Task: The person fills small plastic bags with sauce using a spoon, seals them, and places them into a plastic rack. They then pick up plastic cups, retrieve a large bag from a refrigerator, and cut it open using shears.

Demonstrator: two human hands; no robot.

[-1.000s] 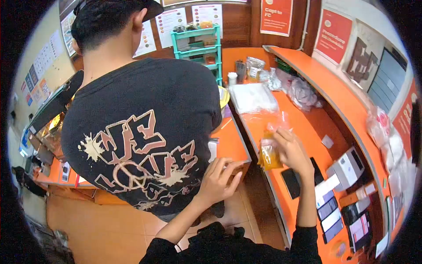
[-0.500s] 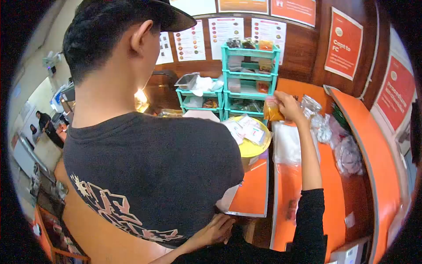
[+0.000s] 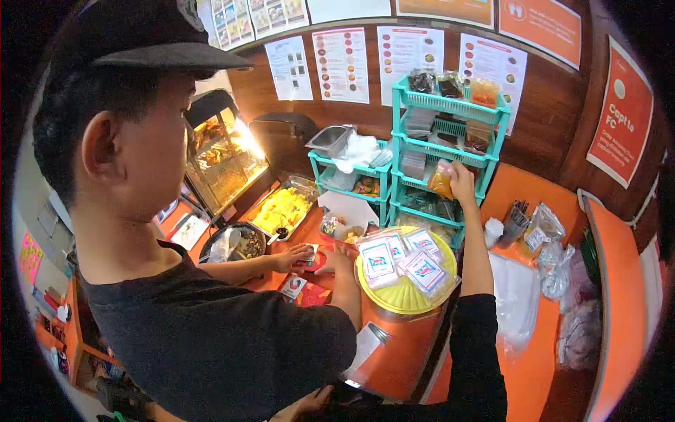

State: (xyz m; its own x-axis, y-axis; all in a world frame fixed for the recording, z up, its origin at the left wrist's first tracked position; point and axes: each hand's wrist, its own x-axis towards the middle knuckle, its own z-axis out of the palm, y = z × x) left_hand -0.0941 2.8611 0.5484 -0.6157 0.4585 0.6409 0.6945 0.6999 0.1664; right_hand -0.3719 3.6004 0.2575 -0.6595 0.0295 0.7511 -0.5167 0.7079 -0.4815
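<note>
My right hand [image 3: 462,184] is closed on the top of a small clear bag of yellow-orange sauce [image 3: 441,180], held up in front of a teal tiered rack [image 3: 496,160]. The rack's tiers carry packets and small containers. Low at the bottom edge is my left hand [image 3: 315,399], beside the co-worker's dark shirt; its fingers barely show. Below the raised bag, a yellow lid [image 3: 422,304] bears several white printed packets [image 3: 426,271].
A co-worker in a black cap [image 3: 133,42] stands close on the left, both hands on a red box [image 3: 325,260]. Beyond are a tray of yellow food [image 3: 283,211] and a lit display case [image 3: 228,158]. Clear plastic bags [image 3: 513,299] lie on the orange counter at right.
The view has swung left and lower, showing the counter and the co-worker's hands. My right hand still holds the sauce bag, now before the rack. My left hand sits lower in view.
</note>
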